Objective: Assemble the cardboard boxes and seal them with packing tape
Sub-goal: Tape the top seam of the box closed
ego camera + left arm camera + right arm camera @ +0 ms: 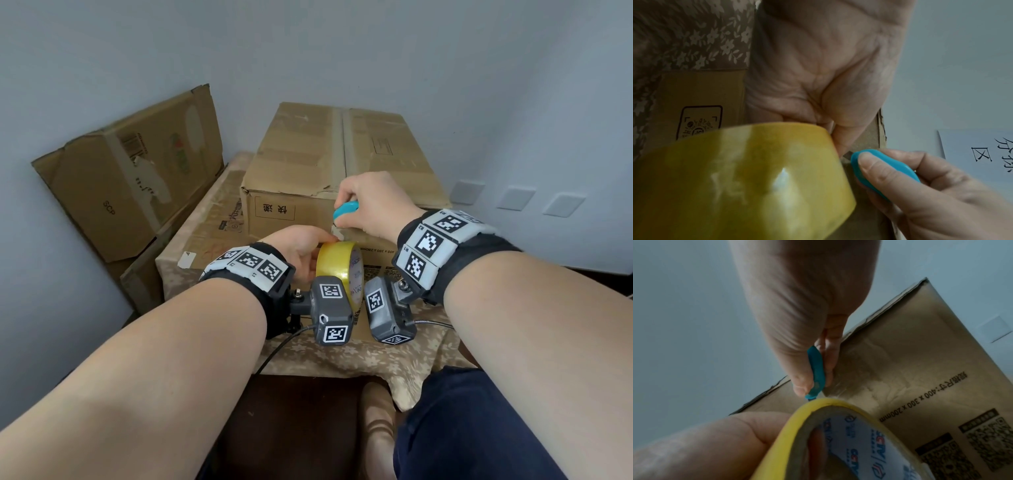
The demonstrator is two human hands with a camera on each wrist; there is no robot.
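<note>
While your left hand (297,247) grips the roll of packing tape (339,266) on edge against the near face of the cardboard box (308,161), your right hand (371,205) holds a small blue cutter (346,209) at the box's front top edge.

Box: brown corrugated, flaps closed, standing on a table under a beige floral cloth (359,358). A pale strip of tape runs down the centre seam of the top. Front top edge is frayed and torn near the seam. Near face carries printed black characters in a frame, a line reading 400 x 300 x 200mm, and QR-style codes (995,439) lower down.

Tape roll: yellow-tinted, glossy, with a white printed core label (865,446). In the head view it stands upright, its top just below the cutter.

Left fingers: curled round the roll, thumb (844,134) lying along the box face beside it; left wrist view shows the thumb tip just beside the cutter's short metal blade (847,154).

Right fingers: pressed together, pinching the cutter between thumb (799,382) and forefinger, blade end pointing down toward the roll's top.

A flattened carton (137,171) leans on the wall to your left, with another flat sheet of cardboard (212,226) on the table beside the box. Three white wall plates (515,198) sit on the wall to your right.
</note>
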